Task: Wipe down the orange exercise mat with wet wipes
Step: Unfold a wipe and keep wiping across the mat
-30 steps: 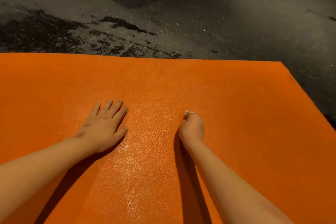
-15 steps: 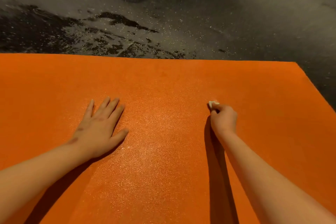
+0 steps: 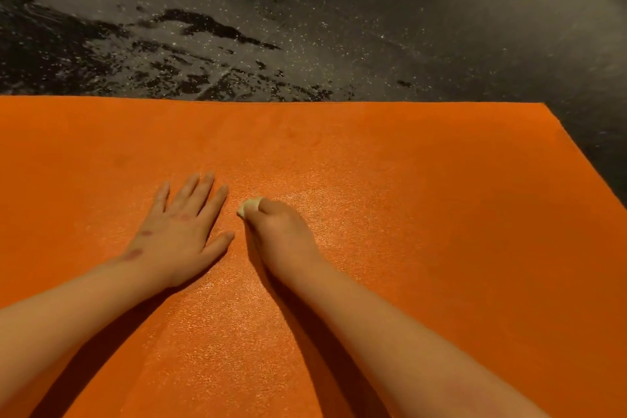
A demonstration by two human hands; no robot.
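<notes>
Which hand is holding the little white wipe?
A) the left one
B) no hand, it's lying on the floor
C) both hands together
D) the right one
D: the right hand is curled round the wet wipe on the orange mat, while the left hand lies flat with straight fingers and holds nothing.

Your two forearms (image 3: pixel 84 319) bare to the near edge, your left hand (image 3: pixel 179 234) with three dark blotches (image 3: pixel 146 233) across its back and wrist.

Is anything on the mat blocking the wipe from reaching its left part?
Yes: the left hand lies flat on the mat just left of the wipe, which the right hand grips. Toward the far edge, nothing visible.
</notes>
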